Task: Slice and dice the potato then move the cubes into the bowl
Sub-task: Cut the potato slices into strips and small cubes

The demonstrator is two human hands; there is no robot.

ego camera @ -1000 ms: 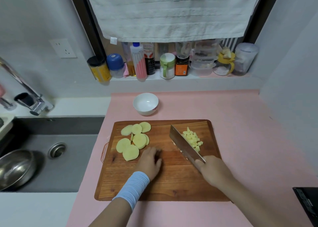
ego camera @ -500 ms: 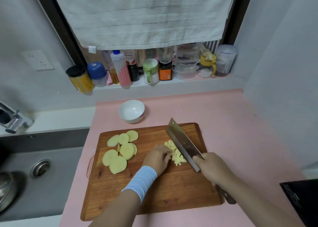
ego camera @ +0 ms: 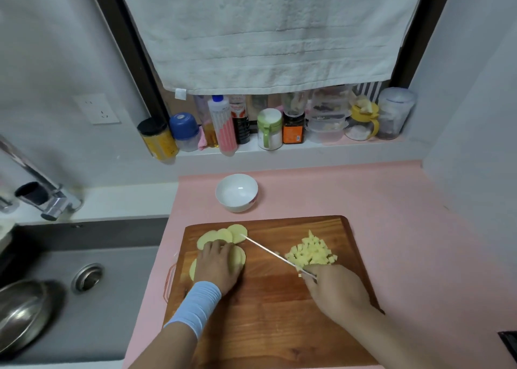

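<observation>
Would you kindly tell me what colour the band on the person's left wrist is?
Light blue; the wristband shows best in the head view.

Soft, even, rather dim light, with wide-angle bending at the edges.
The towel [ego camera: 268, 33] and walls are lit evenly. Faint, soft-edged shadows are cast on the board [ego camera: 279, 312] under the right hand [ego camera: 333, 290] and on the table beside the bowl [ego camera: 236, 192]. A thin glint is seen along the knife [ego camera: 268, 252]. The tap [ego camera: 42, 192] at the left edge is smeared, and the window frame [ego camera: 134, 61] is bowed.
</observation>
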